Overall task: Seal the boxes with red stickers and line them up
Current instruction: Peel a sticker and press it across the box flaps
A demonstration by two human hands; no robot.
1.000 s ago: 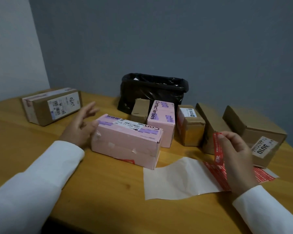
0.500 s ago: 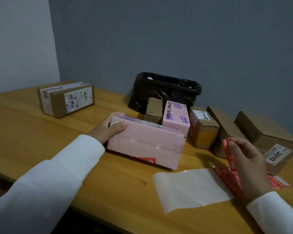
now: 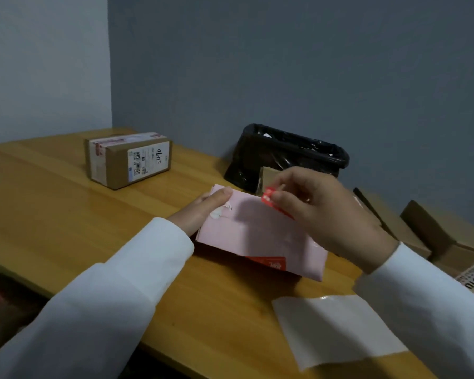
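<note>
Standing at the upper left of the wooden table, a brown labelled box sits alone. At centre frame the left hand grips the pink box's left end, thumb curled over its top. Just right, the right hand pinches a red sticker above the box's far edge; backing paper lies lower right.

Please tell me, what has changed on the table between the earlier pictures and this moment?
The right hand, pinching a red sticker, moved from beside the white backing sheet to above the long pink cardboard box. The left hand, open and raised a second ago, now grips the box's left end. The labelled brown cardboard box at the back left and the black bin bag stayed put.
</note>
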